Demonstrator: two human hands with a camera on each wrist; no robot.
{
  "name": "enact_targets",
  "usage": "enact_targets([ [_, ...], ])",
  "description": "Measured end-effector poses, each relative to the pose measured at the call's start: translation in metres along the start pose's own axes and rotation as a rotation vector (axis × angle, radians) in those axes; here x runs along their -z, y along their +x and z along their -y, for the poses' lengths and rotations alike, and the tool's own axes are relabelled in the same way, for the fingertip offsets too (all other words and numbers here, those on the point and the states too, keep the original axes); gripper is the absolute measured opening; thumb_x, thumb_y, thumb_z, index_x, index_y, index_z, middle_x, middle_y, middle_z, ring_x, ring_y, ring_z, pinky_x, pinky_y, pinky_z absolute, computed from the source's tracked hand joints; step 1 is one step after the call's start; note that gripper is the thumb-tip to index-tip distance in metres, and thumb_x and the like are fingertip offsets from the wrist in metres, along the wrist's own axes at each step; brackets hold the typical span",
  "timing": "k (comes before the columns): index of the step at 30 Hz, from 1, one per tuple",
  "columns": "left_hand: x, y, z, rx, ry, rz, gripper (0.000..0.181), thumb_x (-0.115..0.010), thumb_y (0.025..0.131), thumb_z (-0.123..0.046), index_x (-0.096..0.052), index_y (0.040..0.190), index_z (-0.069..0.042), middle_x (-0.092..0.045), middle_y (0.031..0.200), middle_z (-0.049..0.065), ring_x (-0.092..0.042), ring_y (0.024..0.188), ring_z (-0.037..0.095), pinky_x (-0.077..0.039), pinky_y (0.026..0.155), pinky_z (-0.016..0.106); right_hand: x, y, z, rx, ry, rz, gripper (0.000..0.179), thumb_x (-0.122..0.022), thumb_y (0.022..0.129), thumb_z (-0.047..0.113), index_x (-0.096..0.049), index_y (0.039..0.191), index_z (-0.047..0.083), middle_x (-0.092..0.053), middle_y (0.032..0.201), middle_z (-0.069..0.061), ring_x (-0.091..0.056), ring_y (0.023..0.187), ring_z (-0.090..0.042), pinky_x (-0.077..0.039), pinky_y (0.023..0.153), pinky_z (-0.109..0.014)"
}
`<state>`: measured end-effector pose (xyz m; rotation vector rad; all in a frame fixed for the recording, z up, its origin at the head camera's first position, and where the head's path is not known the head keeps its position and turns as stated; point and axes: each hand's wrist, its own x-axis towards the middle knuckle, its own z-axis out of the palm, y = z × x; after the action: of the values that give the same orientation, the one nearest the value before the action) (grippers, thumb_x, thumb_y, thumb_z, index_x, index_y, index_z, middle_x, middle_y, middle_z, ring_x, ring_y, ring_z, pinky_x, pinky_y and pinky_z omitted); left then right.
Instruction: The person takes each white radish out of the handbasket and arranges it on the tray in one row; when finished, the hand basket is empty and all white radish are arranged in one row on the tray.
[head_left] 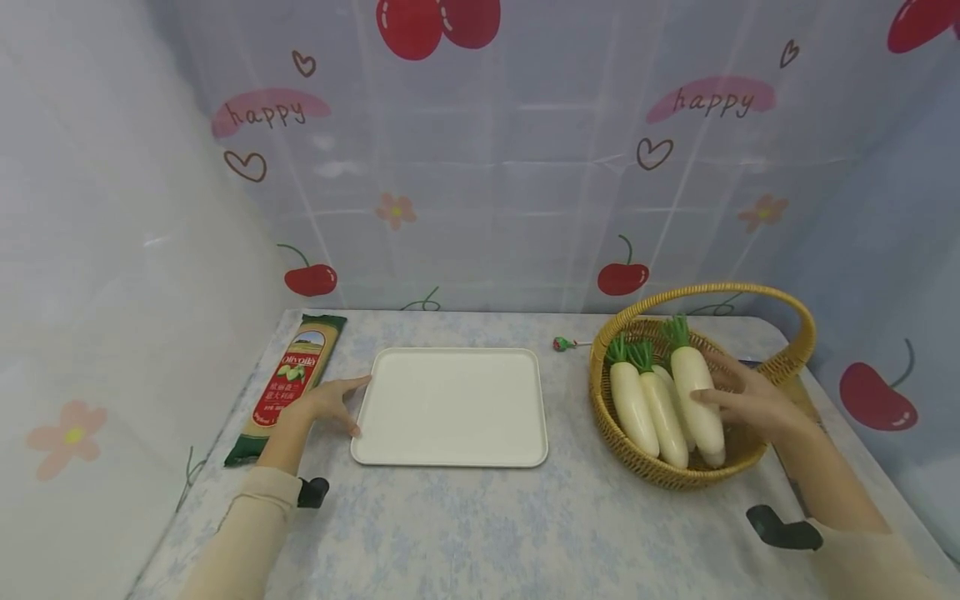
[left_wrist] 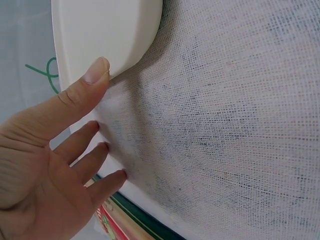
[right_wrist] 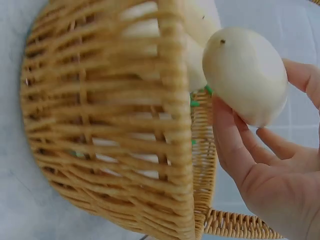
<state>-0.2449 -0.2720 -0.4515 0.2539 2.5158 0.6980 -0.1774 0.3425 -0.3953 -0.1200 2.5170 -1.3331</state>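
My right hand (head_left: pixel 753 402) grips a white radish (head_left: pixel 696 379) with green leaf stubs, thumb on one side and fingers on the other. In the right wrist view the radish's rounded end (right_wrist: pixel 242 75) shows at the basket's rim. The wicker basket (head_left: pixel 660 477) has a tall arched handle and holds several white radishes (head_left: pixel 633 408). At the left edge of a white rectangular tray (head_left: pixel 450 408), my left hand (head_left: pixel 326 402) rests with its fingers spread. The left wrist view puts its thumb (left_wrist: pixel 82 92) at the tray's corner, the other fingers loosely extended.
A long Olivoilà pasta packet (head_left: pixel 296 375) lies left of the tray, partly behind the left forearm. Behind, between tray and basket, is a small green-and-red lollipop (head_left: pixel 562 343). A brown flat item (head_left: pixel 801 398) is partly hidden right of the basket. Printed curtains (head_left: pixel 480 183) surround the table.
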Motion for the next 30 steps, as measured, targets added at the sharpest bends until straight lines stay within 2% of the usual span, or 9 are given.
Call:
enact_targets([
  [3, 0.000, 0.000, -0.001, 0.015, 0.001, -0.001, 0.105, -0.088, 0.063, -0.017, -0.027, 0.147, -0.003, -0.030, 0.145, 0.032, -0.027, 0.134, 0.046, -0.029, 0.107, 0.057, -0.005, -0.007, 0.001, 0.016, 0.035, 0.002, 0.083, -0.056, 0.095, 0.027, 0.000, 0.151, 0.001, -0.025, 0.140, -0.042, -0.044, 0.119, -0.050, -0.054, 0.082, -0.044],
  [5, 0.000, 0.000, -0.001, 0.015, 0.012, -0.001, 0.105, -0.088, 0.063, -0.018, -0.027, 0.147, -0.003, -0.030, 0.145, 0.032, -0.027, 0.134, 0.047, -0.029, 0.106, 0.058, -0.008, -0.011, 0.001, 0.021, 0.054, -0.003, 0.081, -0.056, 0.095, 0.026, -0.002, 0.150, 0.001, -0.027, 0.139, -0.041, -0.048, 0.118, -0.044, -0.054, 0.083, -0.042],
  [10, 0.000, 0.000, -0.001, 0.011, 0.014, -0.004, 0.106, -0.089, 0.062, -0.018, -0.028, 0.147, -0.003, -0.030, 0.145, 0.032, -0.027, 0.134, 0.046, -0.029, 0.106, 0.058, -0.019, -0.023, 0.004, 0.020, 0.167, 0.011, 0.080, -0.057, 0.095, 0.022, -0.004, 0.151, 0.002, -0.023, 0.143, -0.039, -0.058, 0.105, -0.012, -0.055, 0.082, -0.039],
  [12, 0.000, 0.000, -0.001, 0.017, 0.010, -0.006, 0.107, -0.089, 0.061, -0.018, -0.028, 0.147, -0.003, -0.030, 0.145, 0.032, -0.027, 0.134, 0.046, -0.029, 0.106, 0.058, -0.023, -0.028, 0.006, 0.036, 0.214, 0.023, 0.079, -0.056, 0.095, 0.021, -0.004, 0.151, 0.003, -0.020, 0.144, -0.039, -0.058, 0.101, -0.005, -0.055, 0.080, -0.039],
  [16, 0.000, 0.000, 0.000, 0.021, 0.024, -0.010, 0.107, -0.089, 0.061, -0.020, -0.028, 0.147, -0.003, -0.030, 0.145, 0.032, -0.026, 0.134, 0.047, -0.029, 0.105, 0.059, -0.034, -0.036, 0.008, 0.058, 0.283, 0.029, 0.076, -0.056, 0.094, 0.016, -0.008, 0.151, 0.006, -0.029, 0.140, -0.034, -0.062, 0.097, -0.006, -0.056, 0.077, -0.043],
  [19, -0.001, 0.001, 0.000, 0.026, 0.033, -0.014, 0.108, -0.089, 0.060, -0.022, -0.029, 0.147, -0.003, -0.031, 0.145, 0.031, -0.027, 0.134, 0.047, -0.029, 0.105, 0.059, -0.042, -0.043, 0.009, 0.042, 0.324, 0.035, 0.075, -0.056, 0.094, 0.015, -0.009, 0.152, 0.009, -0.028, 0.140, -0.033, -0.063, 0.097, -0.009, -0.055, 0.076, -0.045],
  [22, -0.002, 0.002, 0.001, 0.032, 0.042, -0.013, 0.108, -0.089, 0.060, -0.023, -0.029, 0.147, -0.004, -0.032, 0.144, 0.031, -0.028, 0.134, 0.046, -0.029, 0.105, 0.059, -0.050, -0.051, 0.010, 0.020, 0.358, 0.045, 0.076, -0.057, 0.094, 0.015, -0.008, 0.152, 0.010, -0.020, 0.144, -0.035, -0.061, 0.099, -0.007, -0.055, 0.076, -0.046],
  [25, -0.002, 0.002, 0.001, 0.032, 0.050, -0.012, 0.108, -0.089, 0.060, -0.023, -0.029, 0.147, -0.004, -0.032, 0.144, 0.031, -0.028, 0.134, 0.047, -0.030, 0.105, 0.059, -0.058, -0.058, 0.010, 0.008, 0.367, 0.049, 0.074, -0.056, 0.094, 0.015, -0.010, 0.152, 0.011, -0.018, 0.146, -0.036, -0.059, 0.101, -0.003, -0.054, 0.078, -0.045],
  [30, 0.000, 0.001, 0.000, 0.030, 0.050, -0.015, 0.107, -0.089, 0.061, -0.022, -0.029, 0.147, -0.004, -0.032, 0.144, 0.031, -0.028, 0.133, 0.047, -0.030, 0.104, 0.059, -0.068, -0.065, 0.010, 0.010, 0.366, 0.068, 0.072, -0.056, 0.094, 0.014, -0.013, 0.151, 0.013, -0.027, 0.143, -0.032, -0.059, 0.104, -0.005, -0.051, 0.084, -0.042],
])
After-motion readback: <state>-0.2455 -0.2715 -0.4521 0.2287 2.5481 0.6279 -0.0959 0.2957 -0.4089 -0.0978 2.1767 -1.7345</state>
